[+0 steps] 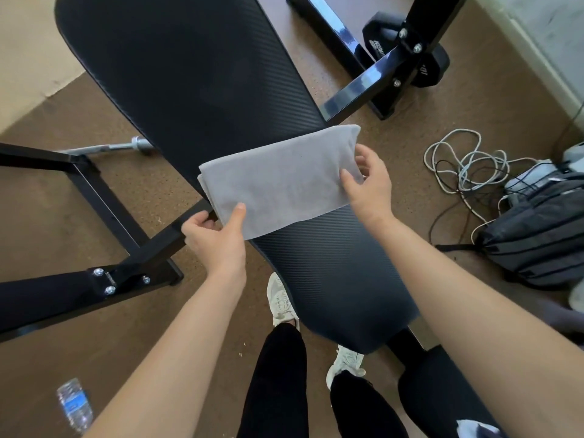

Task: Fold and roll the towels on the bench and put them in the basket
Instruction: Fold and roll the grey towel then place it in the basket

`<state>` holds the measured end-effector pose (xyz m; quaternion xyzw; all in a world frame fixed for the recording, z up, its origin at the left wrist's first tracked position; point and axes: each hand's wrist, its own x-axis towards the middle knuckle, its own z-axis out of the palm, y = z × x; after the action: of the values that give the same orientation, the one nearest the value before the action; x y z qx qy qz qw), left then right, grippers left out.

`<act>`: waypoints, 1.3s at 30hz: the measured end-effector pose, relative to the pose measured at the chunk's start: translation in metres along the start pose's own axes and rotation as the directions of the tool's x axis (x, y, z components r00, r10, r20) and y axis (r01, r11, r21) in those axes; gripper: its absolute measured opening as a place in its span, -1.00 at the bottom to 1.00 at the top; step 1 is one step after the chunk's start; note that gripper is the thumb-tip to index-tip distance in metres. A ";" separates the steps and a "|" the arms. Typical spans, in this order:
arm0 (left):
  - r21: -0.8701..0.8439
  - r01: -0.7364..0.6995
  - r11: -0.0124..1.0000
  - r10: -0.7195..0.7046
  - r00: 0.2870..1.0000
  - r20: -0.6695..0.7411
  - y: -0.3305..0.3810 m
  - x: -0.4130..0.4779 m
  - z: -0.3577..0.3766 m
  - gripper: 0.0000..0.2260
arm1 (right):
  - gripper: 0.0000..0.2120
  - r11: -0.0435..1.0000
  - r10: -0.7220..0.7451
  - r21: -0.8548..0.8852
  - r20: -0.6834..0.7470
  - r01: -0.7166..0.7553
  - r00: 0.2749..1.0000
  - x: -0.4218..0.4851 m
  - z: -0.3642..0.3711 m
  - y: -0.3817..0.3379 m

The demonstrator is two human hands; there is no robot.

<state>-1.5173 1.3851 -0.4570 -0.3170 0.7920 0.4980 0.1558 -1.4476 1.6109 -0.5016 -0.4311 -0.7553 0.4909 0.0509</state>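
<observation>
A grey towel (281,181), folded into a flat rectangle, lies across the middle of the black padded bench (189,74). My left hand (218,238) pinches its near left corner, thumb on top and fingers underneath. My right hand (368,184) holds the towel's right end, thumb on top and fingers curled behind the edge. No basket is in view.
The bench's black steel frame (104,197) runs left and another frame (373,74) stands at the upper right beside a dumbbell (379,39). Tangled cables (467,162) and a dark backpack (537,235) lie on the right. A water bottle (74,404) lies lower left. My feet stand beside the bench.
</observation>
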 end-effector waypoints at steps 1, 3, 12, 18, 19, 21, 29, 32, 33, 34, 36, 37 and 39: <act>0.006 0.026 1.000 -0.026 1.000 0.015 -0.003 0.001 0.002 -0.44 | -0.49 0.999 -0.023 -0.036 -0.006 0.023 1.000 -0.006 0.004 0.006; 0.018 0.022 1.000 -0.023 0.999 0.030 -0.006 0.002 0.005 -0.43 | -0.49 0.992 -0.041 -0.121 -0.048 0.035 0.998 -0.016 0.009 0.015; 0.146 -0.209 0.967 0.183 0.968 0.174 -0.019 0.012 -0.028 -0.84 | -0.56 0.981 0.072 -0.178 -0.019 -0.074 0.997 -0.085 0.010 0.049; 0.206 -0.317 0.926 0.288 0.945 0.157 -0.013 0.010 -0.044 -0.81 | -0.67 0.958 0.196 -0.240 0.152 -0.156 0.969 -0.137 0.011 0.075; 0.218 -0.353 0.910 0.321 0.932 0.171 -0.011 0.007 -0.043 -0.81 | -0.72 0.954 0.210 -0.247 0.143 -0.171 0.967 -0.141 0.010 0.077; 0.215 -0.424 0.880 0.383 0.900 0.208 -0.006 -0.002 -0.038 -0.84 | -0.79 0.959 0.212 -0.209 0.086 -0.190 0.974 -0.146 0.007 0.080; 0.176 -0.703 0.689 0.642 0.705 0.302 0.012 -0.027 -0.015 -0.87 | -0.62 0.986 0.150 0.062 0.084 -0.155 0.985 -0.104 -0.005 0.077; 0.144 -0.771 0.621 0.682 0.621 0.386 -0.001 -0.047 -0.003 -0.91 | -0.66 0.944 0.239 0.185 0.186 -0.273 0.953 -0.088 -0.011 0.084; 0.143 -0.782 0.607 0.677 0.602 0.423 -0.008 -0.053 0.001 -0.91 | -0.68 0.918 0.261 0.242 0.224 -0.313 0.939 -0.085 -0.014 0.085; 0.143 -0.789 0.598 0.667 0.588 0.458 -0.016 -0.060 0.006 -0.90 | -0.71 0.889 0.280 0.290 0.266 -0.354 0.922 -0.080 -0.017 0.086; 0.142 -0.790 0.597 0.639 0.575 0.511 -0.032 -0.074 0.017 -0.87 | -0.78 0.828 0.312 0.354 0.356 -0.436 0.881 -0.072 -0.024 0.088; 0.149 -0.786 0.600 0.622 0.575 0.531 -0.039 -0.080 0.023 -0.85 | -0.82 0.804 0.322 0.365 0.398 -0.470 0.859 -0.069 -0.027 0.089; 0.177 -0.781 0.599 0.580 0.576 0.576 -0.054 -0.090 0.036 -0.84 | -0.81 0.777 0.338 0.356 0.462 -0.520 0.820 -0.061 -0.031 0.091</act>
<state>-1.4167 1.4316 -0.4597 0.1904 0.8763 0.3985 0.1926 -1.3388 1.6032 -0.5360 -0.4682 -0.4889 0.7283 -0.1066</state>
